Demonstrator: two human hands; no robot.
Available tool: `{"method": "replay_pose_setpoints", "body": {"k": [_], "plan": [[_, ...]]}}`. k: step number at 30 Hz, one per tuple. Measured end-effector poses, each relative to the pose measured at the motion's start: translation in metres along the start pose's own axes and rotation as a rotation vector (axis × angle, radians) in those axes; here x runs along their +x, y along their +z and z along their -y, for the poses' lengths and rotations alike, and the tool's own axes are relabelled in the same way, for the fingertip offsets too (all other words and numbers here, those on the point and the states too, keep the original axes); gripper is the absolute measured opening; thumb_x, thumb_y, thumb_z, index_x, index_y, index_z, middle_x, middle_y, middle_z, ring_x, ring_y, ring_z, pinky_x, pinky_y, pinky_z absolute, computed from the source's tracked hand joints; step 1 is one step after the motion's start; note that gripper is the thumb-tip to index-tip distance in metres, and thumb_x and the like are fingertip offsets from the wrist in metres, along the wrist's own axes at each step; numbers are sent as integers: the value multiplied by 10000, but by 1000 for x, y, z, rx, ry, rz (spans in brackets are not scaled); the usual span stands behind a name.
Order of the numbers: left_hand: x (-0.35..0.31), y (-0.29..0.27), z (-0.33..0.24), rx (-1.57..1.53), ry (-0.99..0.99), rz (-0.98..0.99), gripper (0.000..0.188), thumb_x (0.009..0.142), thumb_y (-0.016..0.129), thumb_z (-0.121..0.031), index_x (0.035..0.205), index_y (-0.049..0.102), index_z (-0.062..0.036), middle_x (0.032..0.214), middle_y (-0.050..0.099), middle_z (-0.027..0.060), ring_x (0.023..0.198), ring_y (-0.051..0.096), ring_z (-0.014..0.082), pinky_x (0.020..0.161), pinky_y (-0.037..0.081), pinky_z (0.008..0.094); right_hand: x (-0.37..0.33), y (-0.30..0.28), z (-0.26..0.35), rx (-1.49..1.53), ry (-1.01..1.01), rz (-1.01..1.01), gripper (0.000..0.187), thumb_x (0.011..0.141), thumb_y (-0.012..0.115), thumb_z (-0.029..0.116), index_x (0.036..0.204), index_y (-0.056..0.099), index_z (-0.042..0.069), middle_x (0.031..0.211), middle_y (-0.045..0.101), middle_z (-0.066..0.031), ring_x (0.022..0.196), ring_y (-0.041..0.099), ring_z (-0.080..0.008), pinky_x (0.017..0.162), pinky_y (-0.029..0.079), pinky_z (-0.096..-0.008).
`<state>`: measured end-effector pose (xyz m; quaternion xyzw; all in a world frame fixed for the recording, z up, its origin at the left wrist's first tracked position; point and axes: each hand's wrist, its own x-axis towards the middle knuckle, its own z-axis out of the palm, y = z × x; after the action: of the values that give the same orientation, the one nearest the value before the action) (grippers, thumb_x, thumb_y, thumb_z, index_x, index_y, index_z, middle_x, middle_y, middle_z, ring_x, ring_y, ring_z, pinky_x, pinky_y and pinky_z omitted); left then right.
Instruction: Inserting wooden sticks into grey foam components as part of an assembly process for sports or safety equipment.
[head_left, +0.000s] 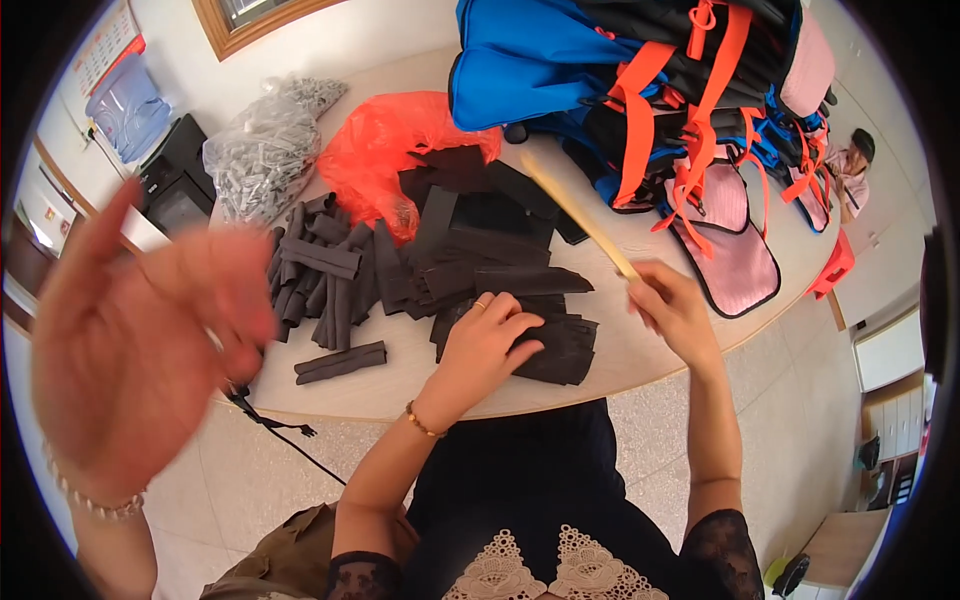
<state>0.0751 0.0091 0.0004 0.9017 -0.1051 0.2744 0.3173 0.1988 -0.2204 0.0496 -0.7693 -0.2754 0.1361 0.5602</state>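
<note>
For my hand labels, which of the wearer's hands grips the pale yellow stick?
The right hand grips the stick; the left hand instead rests on dark pieces.

One fisheye view looks steeply down from head height, facing across the tabletop (pixel 410 375). It stands close, its wide field taking in floor (pixel 780 400) beyond.

An open strip of tabletop (pixel 623 345) parts a stack of dark pieces (pixel 570 352), partly covered by the left hand (pixel 485 338), from the right hand (pixel 672 305). A yellow stick (pixel 580 216) in the right hand slants toward blue-and-black bags (pixel 530 68) crowding the far right edge. At left, another person's blurred hand (pixel 145 350) screens the approach to heaped dark rolls (pixel 320 257); a lone roll (pixel 340 363) lies before them, with bare surface between it and the near edge.
</note>
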Motion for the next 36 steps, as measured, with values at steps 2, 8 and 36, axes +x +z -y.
{"method": "replay_pose_setpoints", "body": {"k": [2, 8, 36], "plan": [[5, 5, 6, -52, -57, 64, 107, 785, 703, -122, 882, 685, -80, 838, 537, 38, 787, 520, 218, 685, 458, 317, -27, -28, -8, -99, 60, -6, 224, 898, 637, 144, 1062, 641, -8, 693, 590, -1, 573, 492, -45, 504, 391, -204], [5, -9, 17, -176, -100, 27, 91, 821, 663, -95, 900, 678, -53, 853, 533, 54, 800, 505, 223, 715, 428, 317, -72, -71, -21, -221, 25, 95, 194, 835, 692, 85, 992, 671, -27, 709, 626, -36, 581, 531, -80, 523, 429, -231], [-18, 11, -22, -1537, -622, -684, 407, 995, 455, -363, 1090, 562, 18, 789, 609, 105, 771, 650, 255, 701, 560, 363, -60, 151, -11, -194, -301, -154, 128, 902, 574, 38, 1014, 527, -3, 682, 606, -148, 573, 615, -251, 537, 470, -334]]}}
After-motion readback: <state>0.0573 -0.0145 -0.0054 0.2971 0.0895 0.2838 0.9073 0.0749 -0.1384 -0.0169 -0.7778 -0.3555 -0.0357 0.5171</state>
